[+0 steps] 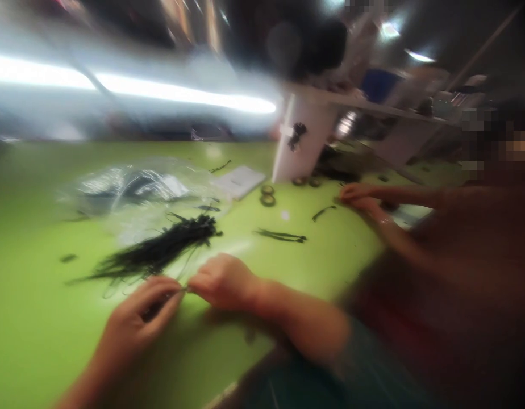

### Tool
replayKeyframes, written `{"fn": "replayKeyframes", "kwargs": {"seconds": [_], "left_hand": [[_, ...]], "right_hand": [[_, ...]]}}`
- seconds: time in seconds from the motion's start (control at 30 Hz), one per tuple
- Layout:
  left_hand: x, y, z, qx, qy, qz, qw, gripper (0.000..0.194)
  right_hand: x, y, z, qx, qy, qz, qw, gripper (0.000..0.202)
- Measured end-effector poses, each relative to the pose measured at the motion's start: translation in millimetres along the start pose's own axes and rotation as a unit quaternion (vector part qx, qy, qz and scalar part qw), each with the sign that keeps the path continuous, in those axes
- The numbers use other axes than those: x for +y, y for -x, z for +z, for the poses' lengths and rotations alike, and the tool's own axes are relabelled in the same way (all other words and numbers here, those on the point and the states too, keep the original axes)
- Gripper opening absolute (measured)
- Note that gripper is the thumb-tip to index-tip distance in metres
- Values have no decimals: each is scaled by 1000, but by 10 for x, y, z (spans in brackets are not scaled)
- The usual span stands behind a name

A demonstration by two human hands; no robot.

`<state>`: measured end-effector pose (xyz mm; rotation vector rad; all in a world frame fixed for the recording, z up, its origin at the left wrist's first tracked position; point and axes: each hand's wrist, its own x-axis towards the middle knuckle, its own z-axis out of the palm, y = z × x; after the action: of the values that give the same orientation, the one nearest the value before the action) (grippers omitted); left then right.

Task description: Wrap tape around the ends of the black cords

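Meeting point: I have a thin dark piece [184,289] where my two hands meet, above the near part of the bench [32,341]; it is too blurred for me to say exactly what it is.
Left hand: My left hand [134,312] comes from the lower left, thumb and first finger closed on one end of this piece.
Right hand: My right hand [224,282] is folded, its fingers curled in, and their tips seem to pinch the other end, so only a short bit shows between.
Black bundle: The bundle of black strands [160,247] lies just beyond my hands, toward the left. Its long axis goes slantwise, from thin tails [101,272] at the near left to knobby ends [208,225] at the far right.
Nearer hand: The left hand is nearer to the middle of the bundle, the right one to the knobby ends. Whether any finger touches it, I cannot tell.
Behind the bundle: A clear plastic bag [130,184], and to the right of it a flat white box [241,180].
Right of the bundle: A pair of dark strips [283,237], apart from my fingers, with two tape rings [268,201] farther back.
Co-worker: At the right, a co-worker's hands [358,196] are close together, near a short dark strip [323,212].
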<state>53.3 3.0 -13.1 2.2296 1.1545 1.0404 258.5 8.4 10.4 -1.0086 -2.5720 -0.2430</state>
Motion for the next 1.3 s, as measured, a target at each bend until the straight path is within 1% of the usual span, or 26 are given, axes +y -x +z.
{"fn": "replayKeyframes", "kwargs": {"seconds": [0.2,0.3,0.47,0.67,0.83,0.93,1.07,1.2,1.3], "left_hand": [[-18,-3,-1,5,-10,11,1000,18],[-43,14,-1,-5,-17,15,1000,16],[-47,25,4,-12,-20,10,1000,15],[-11,2,1,2,-25,23,999,17],[-7,-11,-7,-4,-32,35,999,17],[0,-16,-6,10,-37,42,998,17],[17,-16,-5,19,-42,46,998,18],[29,-23,-9,21,-42,49,998,18],[27,-18,-13,22,-36,45,998,18]], "right_hand": [[4,-2,14,-3,-3,-7,1000,31],[9,-1,17,-1,-1,-10,1000,32],[5,-2,8,5,0,-13,1000,28],[10,-2,10,7,1,-15,1000,27],[22,0,25,8,0,-15,1000,29],[20,-5,17,-2,-1,-14,1000,29],[8,-11,0,-10,-2,-13,1000,30],[11,-6,-4,-7,-1,-15,1000,32],[26,6,3,-1,1,-13,1000,30]]}}
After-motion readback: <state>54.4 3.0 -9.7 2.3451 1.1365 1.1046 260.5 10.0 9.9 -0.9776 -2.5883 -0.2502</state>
